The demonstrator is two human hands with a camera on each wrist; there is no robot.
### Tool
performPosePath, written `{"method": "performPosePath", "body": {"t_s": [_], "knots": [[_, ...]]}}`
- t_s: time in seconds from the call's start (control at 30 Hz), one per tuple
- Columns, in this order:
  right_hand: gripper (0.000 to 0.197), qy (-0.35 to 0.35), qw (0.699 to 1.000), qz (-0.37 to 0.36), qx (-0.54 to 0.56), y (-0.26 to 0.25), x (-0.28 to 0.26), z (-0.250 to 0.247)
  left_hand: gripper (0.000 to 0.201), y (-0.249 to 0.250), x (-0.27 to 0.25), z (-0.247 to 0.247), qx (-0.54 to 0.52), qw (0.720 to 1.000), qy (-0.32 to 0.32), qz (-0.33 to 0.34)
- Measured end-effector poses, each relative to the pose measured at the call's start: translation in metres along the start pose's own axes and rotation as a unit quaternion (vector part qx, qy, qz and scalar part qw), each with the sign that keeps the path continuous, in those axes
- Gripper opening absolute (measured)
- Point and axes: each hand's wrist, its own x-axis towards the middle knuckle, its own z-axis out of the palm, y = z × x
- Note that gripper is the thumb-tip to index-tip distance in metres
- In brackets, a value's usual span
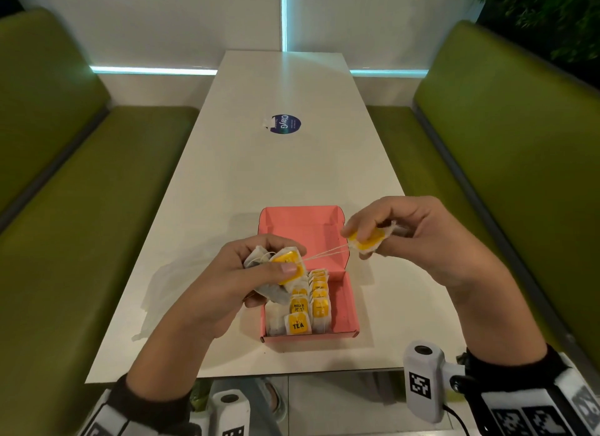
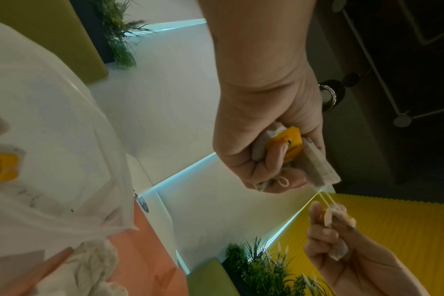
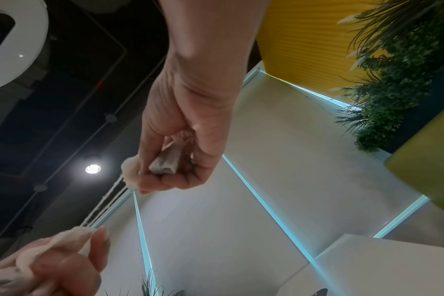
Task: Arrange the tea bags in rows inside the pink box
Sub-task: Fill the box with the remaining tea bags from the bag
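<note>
Pink box [image 1: 349,306] with tea-bag rows [image 1: 305,309]

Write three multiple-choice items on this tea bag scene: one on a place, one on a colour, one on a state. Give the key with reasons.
1. Where do the packed tea bags sit in the pink box?
A. along its left side
B. along its right side
C. on its lid

2. What colour are the tags on the tea bags?
A. blue
B. yellow
C. red

3. How do the strings between the two hands run?
A. taut
C. cut
B. coiled

Key: 1 A, the right part of the floor is bare. 2 B, yellow tags show in the box and in both grips. 3 A, they stretch straight from the left hand to the right hand, each pinching tea bags.
</note>
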Motion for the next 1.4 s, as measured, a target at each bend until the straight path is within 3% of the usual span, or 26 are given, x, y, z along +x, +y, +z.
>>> {"method": "performPosePath", "body": {"t_s": [0.07, 0.17, 0.27, 0.43, 0.53, 0.6, 0.73, 0.93, 1.07, 1.17, 1.3, 1.4], "knots": [[0.028, -0.015, 1.000, -0.015, 0.001, 0.001, -0.002, -0.003, 0.021, 0.000, -0.001, 0.000, -0.014, 1.000, -0.006, -0.003], [0.018, -0.043, 0.999, -0.015, -0.004, 0.002, -0.005, -0.007, 0.018, 0.001, -0.001, -0.002, -0.031, 0.999, -0.006, 0.002], [0.024, -0.058, 0.998, -0.001, 0.014, 0.001, -0.007, -0.009, 0.017, 0.002, -0.002, -0.004, -0.032, 0.999, -0.007, 0.010], [0.021, 0.003, 1.000, -0.001, 0.014, 0.005, -0.003, -0.002, 0.016, 0.002, -0.004, -0.004, -0.001, 0.999, -0.010, 0.042], [0.030, -0.003, 0.998, 0.046, -0.042, 0.005, -0.001, -0.001, 0.016, -0.001, -0.004, -0.006, 0.019, 0.998, -0.010, 0.058], [0.021, 0.001, 0.996, 0.068, -0.058, 0.004, 0.001, -0.001, 0.012, -0.002, -0.003, -0.007, 0.023, 0.998, -0.008, 0.058], [0.009, 0.027, 0.997, 0.074, 0.027, 0.003, 0.005, 0.002, 0.020, -0.008, 0.000, -0.010, 0.041, 0.997, 0.010, 0.069], [0.011, 0.008, 0.996, 0.072, 0.059, 0.002, 0.009, 0.005, 0.006, -0.018, 0.003, -0.014, 0.073, 0.995, 0.004, 0.062], [0.011, 0.021, 0.995, 0.076, 0.060, 0.000, 0.013, 0.006, 0.047, -0.016, 0.003, -0.024, 0.118, 0.991, -0.011, 0.059], [0.008, 0.030, 0.995, 0.079, 0.050, -0.002, 0.014, 0.008, 0.056, -0.008, 0.004, -0.027, 0.089, 0.993, 0.030, 0.072], [0.010, 0.035, 0.995, 0.084, 0.050, -0.002, 0.017, 0.011, 0.028, 0.001, 0.010, -0.007, 0.065, 0.994, 0.048, 0.079], [0.011, 0.035, 0.995, 0.080, 0.049, -0.003, 0.019, 0.013, 0.025, 0.002, 0.014, 0.018, 0.085, 0.993, 0.017, 0.084]]}}
